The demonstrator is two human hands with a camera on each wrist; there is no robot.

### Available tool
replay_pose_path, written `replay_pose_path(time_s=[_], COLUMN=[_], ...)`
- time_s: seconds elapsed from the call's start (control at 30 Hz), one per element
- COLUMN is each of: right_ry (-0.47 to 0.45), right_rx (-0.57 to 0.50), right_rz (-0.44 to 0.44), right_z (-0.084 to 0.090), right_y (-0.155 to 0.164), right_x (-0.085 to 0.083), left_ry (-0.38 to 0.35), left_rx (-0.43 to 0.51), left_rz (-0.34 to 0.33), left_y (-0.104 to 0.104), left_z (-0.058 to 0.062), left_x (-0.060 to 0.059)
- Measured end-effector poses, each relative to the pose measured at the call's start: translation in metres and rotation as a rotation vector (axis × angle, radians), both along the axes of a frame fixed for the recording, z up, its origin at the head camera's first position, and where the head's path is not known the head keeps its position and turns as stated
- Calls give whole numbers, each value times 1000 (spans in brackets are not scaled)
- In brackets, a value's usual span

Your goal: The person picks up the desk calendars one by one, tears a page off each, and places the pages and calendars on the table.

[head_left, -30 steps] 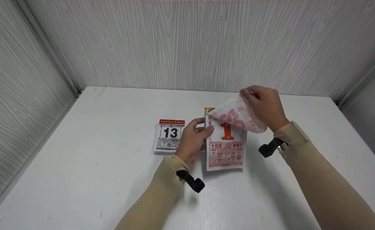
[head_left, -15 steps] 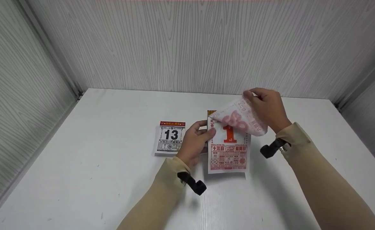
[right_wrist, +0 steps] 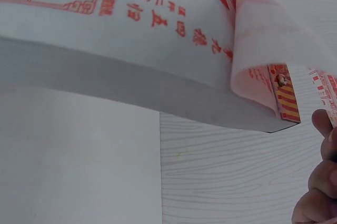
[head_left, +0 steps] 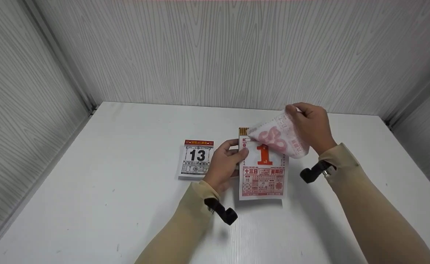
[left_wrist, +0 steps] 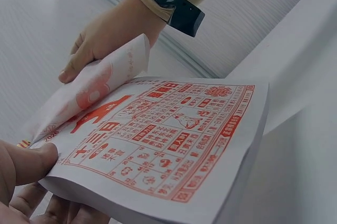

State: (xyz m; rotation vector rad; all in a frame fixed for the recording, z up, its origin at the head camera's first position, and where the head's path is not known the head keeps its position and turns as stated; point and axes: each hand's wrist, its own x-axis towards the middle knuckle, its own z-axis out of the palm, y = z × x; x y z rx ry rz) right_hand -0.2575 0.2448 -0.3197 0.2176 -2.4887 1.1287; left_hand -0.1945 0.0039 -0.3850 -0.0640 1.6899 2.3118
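A tear-off calendar pad (head_left: 262, 179) printed in red, its top page showing a big "1", lies on the white table (head_left: 127, 205). My left hand (head_left: 225, 163) grips the pad's left edge, thumb on the page (left_wrist: 158, 145). My right hand (head_left: 312, 124) pinches a thin red-printed sheet (head_left: 279, 137) and holds it lifted and curled back over the pad's upper right. The sheet (left_wrist: 89, 89) is still joined at the pad's top binding (right_wrist: 287, 100). A smaller calendar pad (head_left: 196, 158) showing a black "13" lies flat just left of my left hand.
Grey wood-grain walls (head_left: 215, 51) close the table in at the back and on both sides. Black wrist cameras (head_left: 222, 212) sit on both tan sleeves.
My right hand has carried the lifted sheet a little further to the right, baring more of the "1" page. The left hand keeps its hold on the pad's edge.
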Motion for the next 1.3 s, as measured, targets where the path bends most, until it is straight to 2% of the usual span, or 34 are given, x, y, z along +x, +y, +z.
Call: replay_pose_path(time_s=[0.27, 0.67, 1.3], right_ry=[-40, -35, -30], right_rx=[-10, -45, -73], right_rz=[-31, -73, -143], right_z=[-1, -2, -5], right_y=[5, 15, 27], right_x=[0, 0, -3], left_ry=[9, 5, 19], left_rx=[1, 29, 12], left_rz=[1, -5, -29], left_y=[1, 2, 0], left_z=[0, 1, 3], left_x=[-1, 0, 1])
